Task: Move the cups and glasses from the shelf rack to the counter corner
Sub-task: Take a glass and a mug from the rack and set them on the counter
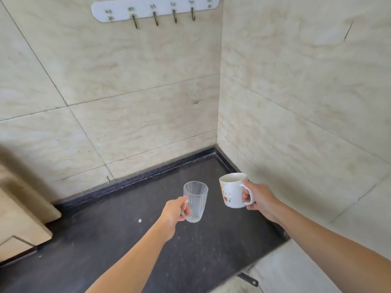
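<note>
My left hand [176,210] fingers hold glass mug [195,201] by handle; right hand [259,199] hooks white mug [232,190] handle. Both above table's back-right corner. Fragile, glass prob slippery: set down gently.

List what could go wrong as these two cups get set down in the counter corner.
1. The clear ribbed glass mug in the left hand and the white flower-printed ceramic mug in the right hand are carried close together; they could knock.
2. The white mug is near the right tiled wall and could bump it.
</note>
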`<move>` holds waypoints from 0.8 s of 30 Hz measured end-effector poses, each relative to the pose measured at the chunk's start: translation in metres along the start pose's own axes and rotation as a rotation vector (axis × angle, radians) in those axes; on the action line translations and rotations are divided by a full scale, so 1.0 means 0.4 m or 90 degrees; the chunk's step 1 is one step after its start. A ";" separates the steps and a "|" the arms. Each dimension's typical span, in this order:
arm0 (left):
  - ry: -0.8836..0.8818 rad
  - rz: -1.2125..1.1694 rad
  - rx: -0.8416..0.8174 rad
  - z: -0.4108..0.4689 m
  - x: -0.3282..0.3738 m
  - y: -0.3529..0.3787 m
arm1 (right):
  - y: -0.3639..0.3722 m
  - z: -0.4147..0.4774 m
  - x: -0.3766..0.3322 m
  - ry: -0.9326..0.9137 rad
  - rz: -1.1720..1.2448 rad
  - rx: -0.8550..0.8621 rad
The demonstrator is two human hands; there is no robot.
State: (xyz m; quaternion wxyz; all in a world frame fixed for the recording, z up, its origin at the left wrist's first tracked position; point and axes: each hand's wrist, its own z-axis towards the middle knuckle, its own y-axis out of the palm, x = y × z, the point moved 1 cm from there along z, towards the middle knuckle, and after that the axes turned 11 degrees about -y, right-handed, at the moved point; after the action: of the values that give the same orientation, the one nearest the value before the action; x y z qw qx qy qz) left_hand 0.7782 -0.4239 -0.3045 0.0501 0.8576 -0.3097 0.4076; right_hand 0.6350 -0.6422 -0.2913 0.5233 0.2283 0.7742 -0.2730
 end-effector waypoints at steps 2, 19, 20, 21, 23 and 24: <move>-0.004 0.005 -0.019 0.059 0.040 0.011 | 0.008 0.080 0.000 0.010 0.000 -0.001; -0.083 -0.020 -0.030 0.708 0.192 0.068 | 0.218 0.705 0.126 0.135 -0.013 0.073; -0.087 -0.014 -0.036 0.730 0.195 0.072 | 0.226 0.726 0.133 0.134 -0.014 0.073; -0.093 -0.015 -0.041 0.752 0.198 0.075 | 0.232 0.747 0.140 0.133 -0.013 0.073; -0.102 -0.023 -0.047 0.790 0.203 0.080 | 0.238 0.781 0.151 0.132 -0.010 0.071; -0.101 -0.028 -0.049 0.805 0.207 0.082 | 0.239 0.796 0.157 0.130 -0.009 0.070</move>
State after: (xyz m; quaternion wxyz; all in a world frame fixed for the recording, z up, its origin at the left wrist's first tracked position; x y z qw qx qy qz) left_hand 1.0141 -0.5999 -0.4629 0.0669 0.8913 -0.3093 0.3247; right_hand 0.8927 -0.7771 -0.4640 0.4264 0.2779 0.8090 -0.2940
